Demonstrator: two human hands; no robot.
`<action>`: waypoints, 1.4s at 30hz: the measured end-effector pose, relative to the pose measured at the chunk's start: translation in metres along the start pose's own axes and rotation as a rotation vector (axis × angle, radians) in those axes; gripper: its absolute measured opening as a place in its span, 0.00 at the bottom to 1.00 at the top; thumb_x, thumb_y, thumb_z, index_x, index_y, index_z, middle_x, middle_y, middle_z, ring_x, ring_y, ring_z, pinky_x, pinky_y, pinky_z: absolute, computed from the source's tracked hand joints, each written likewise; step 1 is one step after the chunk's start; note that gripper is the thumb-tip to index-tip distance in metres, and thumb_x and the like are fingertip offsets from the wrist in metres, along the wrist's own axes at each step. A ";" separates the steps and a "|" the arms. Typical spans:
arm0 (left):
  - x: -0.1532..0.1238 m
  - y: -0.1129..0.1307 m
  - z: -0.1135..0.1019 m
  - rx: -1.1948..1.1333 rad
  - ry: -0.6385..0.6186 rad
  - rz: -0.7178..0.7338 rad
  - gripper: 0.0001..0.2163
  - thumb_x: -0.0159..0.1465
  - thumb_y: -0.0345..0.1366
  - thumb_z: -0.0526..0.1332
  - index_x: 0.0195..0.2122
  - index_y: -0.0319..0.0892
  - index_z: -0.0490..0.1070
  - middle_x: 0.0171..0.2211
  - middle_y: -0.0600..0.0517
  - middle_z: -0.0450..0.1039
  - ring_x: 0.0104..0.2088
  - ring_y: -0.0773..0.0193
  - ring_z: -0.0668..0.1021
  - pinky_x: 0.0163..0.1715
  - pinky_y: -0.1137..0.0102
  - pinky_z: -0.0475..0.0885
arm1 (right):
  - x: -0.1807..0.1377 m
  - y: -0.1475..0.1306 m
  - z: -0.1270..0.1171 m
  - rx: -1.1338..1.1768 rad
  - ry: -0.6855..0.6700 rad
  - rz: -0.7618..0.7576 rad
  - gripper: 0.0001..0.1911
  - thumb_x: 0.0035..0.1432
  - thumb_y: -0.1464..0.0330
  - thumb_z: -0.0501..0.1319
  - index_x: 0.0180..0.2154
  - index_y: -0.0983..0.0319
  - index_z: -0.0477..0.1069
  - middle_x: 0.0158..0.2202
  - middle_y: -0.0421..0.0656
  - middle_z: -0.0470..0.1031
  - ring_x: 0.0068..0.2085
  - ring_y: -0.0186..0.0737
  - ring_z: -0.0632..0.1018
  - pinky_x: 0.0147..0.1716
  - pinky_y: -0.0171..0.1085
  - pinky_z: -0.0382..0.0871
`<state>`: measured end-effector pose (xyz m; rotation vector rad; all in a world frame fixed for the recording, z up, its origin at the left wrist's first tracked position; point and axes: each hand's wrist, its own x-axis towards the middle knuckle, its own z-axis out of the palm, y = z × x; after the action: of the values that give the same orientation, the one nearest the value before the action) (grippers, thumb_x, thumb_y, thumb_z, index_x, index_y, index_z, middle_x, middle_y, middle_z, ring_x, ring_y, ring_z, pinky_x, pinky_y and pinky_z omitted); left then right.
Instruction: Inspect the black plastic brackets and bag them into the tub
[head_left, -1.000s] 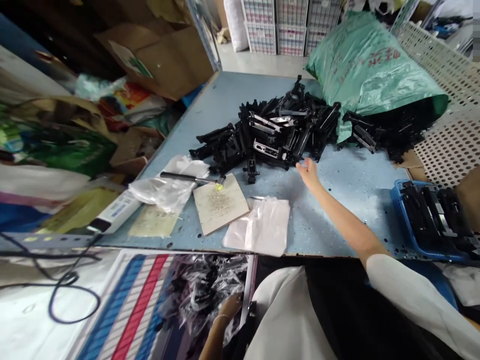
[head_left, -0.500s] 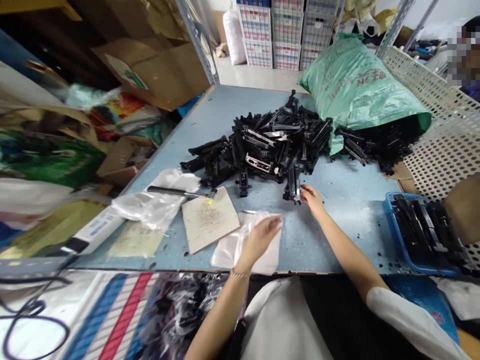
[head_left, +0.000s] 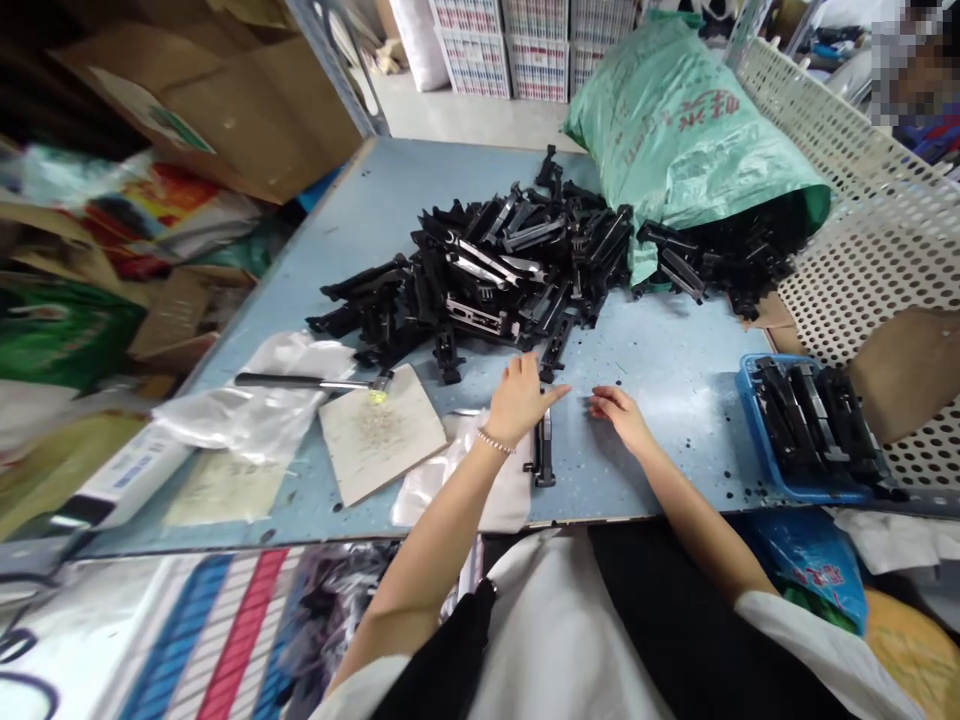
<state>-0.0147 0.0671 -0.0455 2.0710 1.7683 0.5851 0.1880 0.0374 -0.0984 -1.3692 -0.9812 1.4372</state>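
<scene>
A heap of black plastic clip-like parts with some silvery metal faces (head_left: pixel 480 265) lies on the blue table (head_left: pixel 660 350). My left hand (head_left: pixel 517 400) is at the heap's near edge, thumb spread from the fingers. Its fingertips are beside one of the black parts (head_left: pixel 556 348); nothing shows in its grasp. A single black part (head_left: pixel 546 455) lies on the table below that hand, close to the front edge. To the right, my right hand (head_left: pixel 624 418) hovers with fingers stretched out and holds nothing visible.
A hammer (head_left: pixel 315 382) lies across a clear plastic bag and a square board (head_left: pixel 382 430). Another plastic bag (head_left: pixel 427 490) is near the front edge. At right are a blue basket of black parts (head_left: pixel 757 430) and a green sack (head_left: pixel 675 130) spilling more.
The view has shifted, moving the scene leftward. My left hand has reached forward to the heap. The part beside my right hand has moved back near the table edge, and my right hand is off it.
</scene>
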 end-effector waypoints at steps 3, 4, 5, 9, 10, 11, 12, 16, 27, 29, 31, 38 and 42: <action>-0.033 0.004 -0.005 0.104 -0.183 -0.092 0.35 0.61 0.43 0.71 0.66 0.39 0.60 0.51 0.34 0.75 0.50 0.41 0.81 0.49 0.55 0.76 | -0.001 0.000 0.003 0.001 0.012 0.005 0.14 0.54 0.61 0.65 0.42 0.59 0.75 0.41 0.44 0.79 0.36 0.38 0.78 0.44 0.43 0.75; -0.040 0.006 -0.005 0.072 -0.213 -0.117 0.35 0.61 0.38 0.70 0.67 0.39 0.60 0.52 0.34 0.74 0.50 0.41 0.82 0.50 0.55 0.75 | -0.001 -0.001 0.004 -0.002 0.016 0.006 0.14 0.54 0.61 0.65 0.42 0.59 0.75 0.41 0.44 0.79 0.37 0.38 0.78 0.44 0.43 0.75; -0.044 0.008 -0.006 -0.013 -0.218 -0.139 0.34 0.61 0.33 0.69 0.68 0.40 0.59 0.54 0.34 0.74 0.51 0.42 0.81 0.51 0.54 0.75 | -0.003 -0.002 0.006 -0.007 0.017 0.005 0.14 0.55 0.60 0.65 0.42 0.58 0.76 0.42 0.44 0.79 0.37 0.39 0.78 0.44 0.43 0.75; -0.050 0.010 -0.008 -0.858 -0.265 -0.188 0.28 0.59 0.34 0.69 0.62 0.41 0.69 0.54 0.40 0.77 0.52 0.48 0.81 0.55 0.57 0.73 | -0.022 -0.014 0.005 0.005 -0.110 -0.078 0.22 0.58 0.53 0.65 0.51 0.56 0.74 0.49 0.46 0.77 0.45 0.43 0.79 0.44 0.44 0.76; -0.052 0.011 -0.007 -1.105 -0.316 -0.209 0.26 0.59 0.36 0.70 0.59 0.41 0.71 0.51 0.42 0.79 0.49 0.50 0.82 0.54 0.59 0.75 | -0.029 -0.019 0.005 0.018 -0.178 -0.113 0.25 0.58 0.51 0.66 0.54 0.55 0.72 0.51 0.46 0.76 0.46 0.44 0.78 0.43 0.43 0.76; -0.055 0.014 -0.006 -1.318 -0.365 -0.251 0.24 0.58 0.37 0.71 0.56 0.40 0.74 0.47 0.44 0.80 0.46 0.52 0.83 0.51 0.60 0.76 | -0.037 -0.025 0.006 0.028 -0.239 -0.146 0.28 0.57 0.51 0.66 0.56 0.54 0.70 0.52 0.46 0.75 0.46 0.44 0.78 0.42 0.43 0.76; -0.059 0.019 -0.003 -1.482 -0.390 -0.315 0.22 0.57 0.37 0.72 0.53 0.40 0.75 0.43 0.46 0.81 0.41 0.55 0.83 0.48 0.62 0.77 | -0.044 -0.030 0.007 0.029 -0.275 -0.172 0.30 0.57 0.50 0.67 0.58 0.54 0.69 0.52 0.46 0.75 0.46 0.44 0.77 0.41 0.42 0.76; -0.078 0.052 0.011 -1.786 -0.291 -0.521 0.19 0.59 0.41 0.71 0.49 0.42 0.75 0.42 0.48 0.81 0.42 0.58 0.82 0.48 0.63 0.76 | -0.061 -0.049 0.017 -0.047 -0.137 -0.211 0.26 0.56 0.51 0.68 0.53 0.55 0.71 0.42 0.43 0.74 0.40 0.41 0.75 0.38 0.40 0.73; -0.100 0.064 -0.008 -1.496 -0.376 -0.402 0.22 0.61 0.55 0.67 0.43 0.40 0.71 0.25 0.54 0.72 0.22 0.66 0.74 0.22 0.71 0.69 | -0.071 -0.080 0.009 -0.451 -0.010 -0.412 0.21 0.67 0.48 0.56 0.34 0.58 0.65 0.29 0.38 0.66 0.31 0.36 0.68 0.34 0.37 0.63; -0.101 0.065 -0.009 -1.424 -0.329 -0.367 0.22 0.61 0.53 0.68 0.46 0.41 0.72 0.26 0.54 0.72 0.22 0.66 0.74 0.22 0.72 0.68 | -0.063 -0.084 0.009 -0.440 -0.050 -0.344 0.24 0.67 0.47 0.55 0.29 0.58 0.62 0.26 0.38 0.63 0.29 0.35 0.66 0.31 0.37 0.61; -0.101 0.068 -0.009 -1.373 -0.248 -0.345 0.24 0.60 0.52 0.69 0.50 0.43 0.72 0.28 0.54 0.74 0.23 0.66 0.74 0.23 0.72 0.68 | -0.055 -0.084 0.011 -0.298 -0.127 -0.168 0.25 0.67 0.45 0.52 0.27 0.57 0.58 0.22 0.36 0.57 0.24 0.34 0.61 0.25 0.35 0.56; -0.083 0.060 -0.026 -1.532 -0.206 -0.533 0.22 0.60 0.56 0.66 0.39 0.40 0.73 0.24 0.53 0.72 0.22 0.67 0.74 0.22 0.73 0.69 | -0.079 -0.080 0.011 -0.631 -0.377 -0.509 0.29 0.69 0.42 0.48 0.35 0.60 0.68 0.31 0.43 0.70 0.32 0.40 0.70 0.33 0.39 0.65; -0.077 0.056 -0.027 -1.554 -0.274 -0.620 0.20 0.59 0.54 0.66 0.36 0.38 0.74 0.25 0.51 0.74 0.23 0.66 0.75 0.23 0.73 0.70 | -0.095 -0.078 0.011 -1.064 -0.555 -0.900 0.26 0.73 0.49 0.49 0.37 0.62 0.72 0.38 0.51 0.75 0.40 0.46 0.72 0.38 0.43 0.66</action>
<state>0.0079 -0.0180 -0.0003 0.4716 0.9836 0.9370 0.1826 -0.0311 0.0046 -0.8745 -2.5469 0.5308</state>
